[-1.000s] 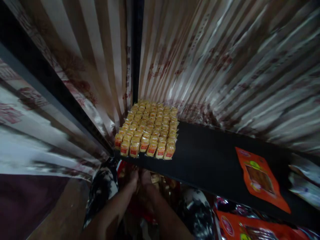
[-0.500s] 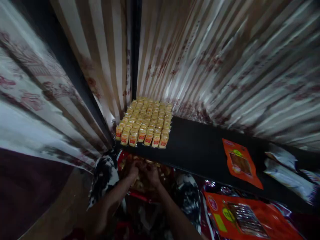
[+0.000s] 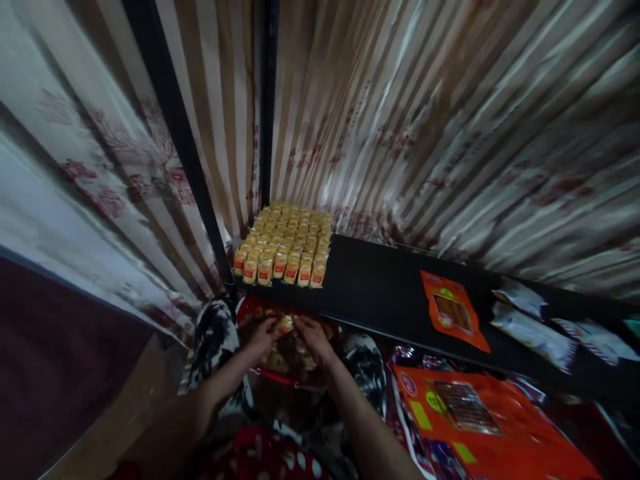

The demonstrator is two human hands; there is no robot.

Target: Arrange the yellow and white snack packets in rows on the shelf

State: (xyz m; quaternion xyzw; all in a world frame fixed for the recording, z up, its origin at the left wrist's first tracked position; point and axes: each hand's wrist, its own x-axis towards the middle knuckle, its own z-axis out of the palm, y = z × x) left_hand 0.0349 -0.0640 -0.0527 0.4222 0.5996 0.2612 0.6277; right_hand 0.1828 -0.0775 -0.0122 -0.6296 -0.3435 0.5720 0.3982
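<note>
Over a red basket (image 3: 295, 383) between my knees, my two hands meet around a small yellow wrapped snack packet (image 3: 286, 324). My left hand (image 3: 265, 333) pinches it from the left side. The fingers of my right hand (image 3: 313, 338) are closed at its right edge. More wrapped snacks (image 3: 280, 361) fill the basket under my hands; their details are dim. Just beyond the basket, several rows of upright yellow snack packets (image 3: 285, 243) with red labels stand close together on a black shelf (image 3: 370, 287).
An orange pouch (image 3: 453, 310) and some white packets (image 3: 533, 333) lie farther right on the shelf. Below it at right is a large orange bag (image 3: 480, 407). Striped curtains (image 3: 400, 133) and a dark post (image 3: 175, 113) border the shelf.
My hands have risen slightly from down among the basket's snacks, and a yellow packet now shows between them. The view has shifted, moving the shelf's right-hand items leftward in the picture.
</note>
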